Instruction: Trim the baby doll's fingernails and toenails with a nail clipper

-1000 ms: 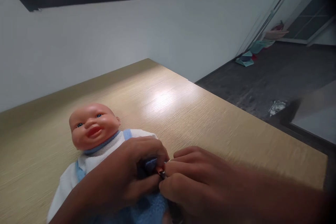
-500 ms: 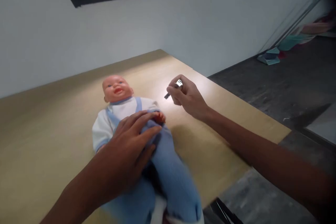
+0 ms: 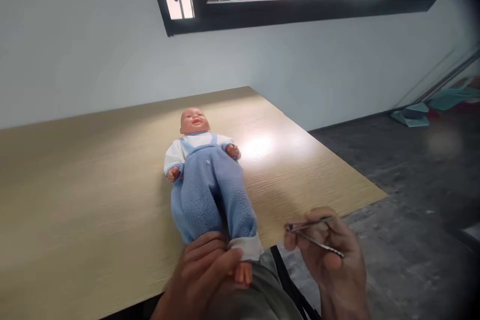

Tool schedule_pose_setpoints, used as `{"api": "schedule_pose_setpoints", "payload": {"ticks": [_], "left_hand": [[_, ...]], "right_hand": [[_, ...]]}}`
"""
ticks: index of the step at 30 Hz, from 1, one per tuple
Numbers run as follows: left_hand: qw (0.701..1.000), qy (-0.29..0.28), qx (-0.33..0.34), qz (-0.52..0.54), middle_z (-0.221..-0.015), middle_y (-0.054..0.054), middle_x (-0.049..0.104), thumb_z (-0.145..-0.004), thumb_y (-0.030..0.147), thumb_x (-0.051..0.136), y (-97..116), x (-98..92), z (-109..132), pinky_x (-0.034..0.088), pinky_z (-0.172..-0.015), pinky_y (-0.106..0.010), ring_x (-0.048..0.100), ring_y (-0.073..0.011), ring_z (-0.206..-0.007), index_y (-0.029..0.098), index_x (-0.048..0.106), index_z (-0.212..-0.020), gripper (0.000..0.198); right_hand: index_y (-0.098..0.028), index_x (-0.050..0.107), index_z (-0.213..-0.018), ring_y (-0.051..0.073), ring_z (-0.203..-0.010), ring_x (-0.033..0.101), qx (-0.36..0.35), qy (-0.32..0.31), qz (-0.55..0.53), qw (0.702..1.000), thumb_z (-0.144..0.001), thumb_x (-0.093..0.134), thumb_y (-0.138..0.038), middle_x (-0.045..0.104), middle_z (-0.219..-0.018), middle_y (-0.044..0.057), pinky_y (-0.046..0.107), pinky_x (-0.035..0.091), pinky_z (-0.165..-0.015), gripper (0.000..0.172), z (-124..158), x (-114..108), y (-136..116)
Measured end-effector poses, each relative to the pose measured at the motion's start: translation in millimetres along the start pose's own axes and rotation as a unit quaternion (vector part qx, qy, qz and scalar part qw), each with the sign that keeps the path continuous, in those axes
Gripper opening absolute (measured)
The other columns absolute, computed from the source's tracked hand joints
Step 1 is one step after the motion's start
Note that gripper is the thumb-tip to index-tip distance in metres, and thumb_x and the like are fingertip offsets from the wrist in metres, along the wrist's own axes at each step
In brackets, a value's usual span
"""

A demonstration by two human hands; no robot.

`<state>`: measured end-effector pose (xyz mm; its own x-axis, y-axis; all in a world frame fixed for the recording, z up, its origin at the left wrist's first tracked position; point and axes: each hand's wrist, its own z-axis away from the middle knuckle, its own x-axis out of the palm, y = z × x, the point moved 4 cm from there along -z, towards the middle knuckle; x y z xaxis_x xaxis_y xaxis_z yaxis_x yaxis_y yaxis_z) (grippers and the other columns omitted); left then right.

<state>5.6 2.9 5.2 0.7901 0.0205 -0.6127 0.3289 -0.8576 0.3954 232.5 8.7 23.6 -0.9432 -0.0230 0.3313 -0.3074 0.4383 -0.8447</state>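
- I see the doll (image 3: 207,180) lying face up on the wooden table (image 3: 75,200), feet over the near edge
- My left hand (image 3: 204,275) grips its foot
- My right hand (image 3: 330,255) pinches a nail clipper (image 3: 311,235), levers apart
- No readable writing anywhere I can see

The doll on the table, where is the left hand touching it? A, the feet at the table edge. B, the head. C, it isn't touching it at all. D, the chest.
A: the left hand grips the doll at its feet, by the near table edge, while the right hand holds a metal nail clipper apart from it.
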Motion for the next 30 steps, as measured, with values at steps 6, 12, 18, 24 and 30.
{"api": "schedule_pose_setpoints", "payload": {"ticks": [6,12,18,24,30], "left_hand": [[0.987,0.104,-0.117,0.024,-0.075,-0.001,0.074,-0.105,0.040,0.050,-2.1,1.6,10.4,0.060,-0.067,-0.023,0.075,-0.0167,-0.072,0.022,0.061,-0.127,0.030],[0.979,0.123,-0.145,0.067,-0.073,0.001,0.074,-0.103,0.045,0.053,0.4,4.6,3.5,0.063,-0.059,-0.027,0.074,-0.0185,-0.064,0.031,0.060,-0.133,0.034],[0.977,0.145,-0.139,0.075,-0.066,0.002,0.070,-0.102,0.047,0.055,0.8,3.0,1.7,0.062,-0.057,-0.028,0.072,-0.0184,-0.059,0.030,0.061,-0.133,0.036],[0.978,0.138,-0.142,0.073,-0.066,0.003,0.070,-0.103,0.047,0.054,2.3,1.5,0.9,0.061,-0.062,-0.027,0.071,-0.0157,-0.058,0.029,0.061,-0.133,0.036],[0.975,0.139,-0.157,0.067,-0.073,0.001,0.075,-0.103,0.045,0.054,3.1,2.6,5.9,0.063,-0.069,-0.032,0.075,-0.0191,-0.069,0.030,0.061,-0.133,0.035]], "right_hand": [[-0.025,0.071,-0.110,0.029,-0.095,0.078,-0.073,-0.054,0.122,0.988,-0.089,0.069,-0.063,0.078,-0.099,0.010,0.039,0.067,-0.084,0.044,13.9,43.7,-8.1],[-0.024,0.073,-0.114,0.025,-0.114,0.073,-0.148,-0.193,0.234,0.941,-0.100,0.059,-0.051,0.080,-0.099,0.005,0.041,0.055,-0.110,0.033,29.6,55.0,0.2],[-0.022,0.075,-0.111,0.024,-0.115,0.073,-0.150,-0.219,0.311,0.913,-0.105,0.053,-0.035,0.073,-0.128,0.006,0.041,0.052,-0.114,0.026,41.2,50.9,7.0],[-0.024,0.075,-0.108,0.020,-0.127,0.066,-0.111,-0.200,0.335,0.914,-0.105,0.055,-0.029,0.075,-0.124,0.000,0.035,0.049,-0.116,0.022,39.0,51.6,1.7],[-0.025,0.073,-0.113,0.024,-0.118,0.071,-0.098,-0.166,0.335,0.922,-0.108,0.041,-0.025,0.076,-0.119,0.002,0.046,0.054,-0.113,0.032,40.9,61.3,-6.2]]}}
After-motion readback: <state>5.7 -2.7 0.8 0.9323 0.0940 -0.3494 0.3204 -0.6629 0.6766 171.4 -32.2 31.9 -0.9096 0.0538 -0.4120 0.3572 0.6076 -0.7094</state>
